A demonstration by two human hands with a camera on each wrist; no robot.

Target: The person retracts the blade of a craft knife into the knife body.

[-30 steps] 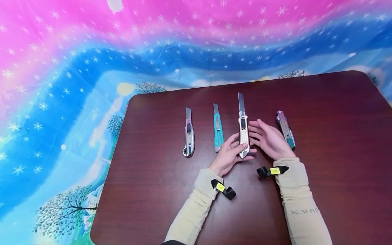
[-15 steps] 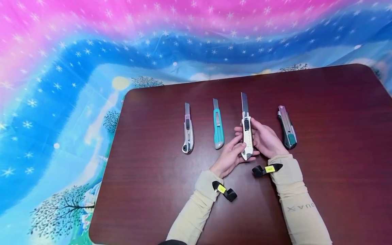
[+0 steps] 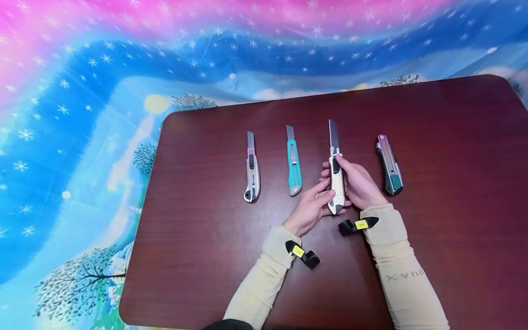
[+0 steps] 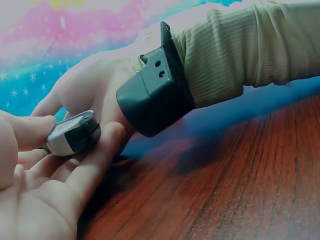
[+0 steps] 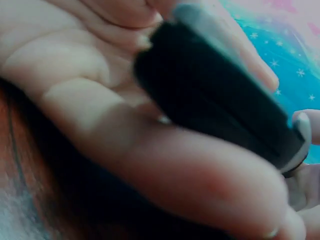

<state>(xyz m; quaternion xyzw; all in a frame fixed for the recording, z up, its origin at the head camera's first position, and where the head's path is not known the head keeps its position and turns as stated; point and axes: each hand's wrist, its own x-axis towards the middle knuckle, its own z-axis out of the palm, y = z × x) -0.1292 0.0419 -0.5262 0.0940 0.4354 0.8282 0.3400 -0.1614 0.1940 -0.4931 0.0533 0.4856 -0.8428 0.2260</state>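
Note:
Both hands hold a white and silver utility knife (image 3: 337, 190) off the table, its wide blade (image 3: 333, 133) extended and pointing away from me. My left hand (image 3: 307, 208) pinches the lower end of the handle between thumb and fingers. From the right side, my right hand (image 3: 363, 185) grips the upper handle, with its thumb by the black slider and fingertips showing behind. The left wrist view shows the dark butt end of the knife (image 4: 82, 134) above the left fingers. Up close in the right wrist view, the dark side of the handle (image 5: 210, 95) is blurred.
On the brown table (image 3: 198, 256) lie a silver utility knife (image 3: 253, 176) and a teal one (image 3: 294, 169) to the left, both with blades out. A black and green utility knife (image 3: 389, 165) lies right of my right hand. A patterned cloth (image 3: 247, 55) hangs behind.
My right hand has moved left onto the knife, and its thumb has come over to the slider. The left hand keeps its pinch. The head view has tilted slightly downward.

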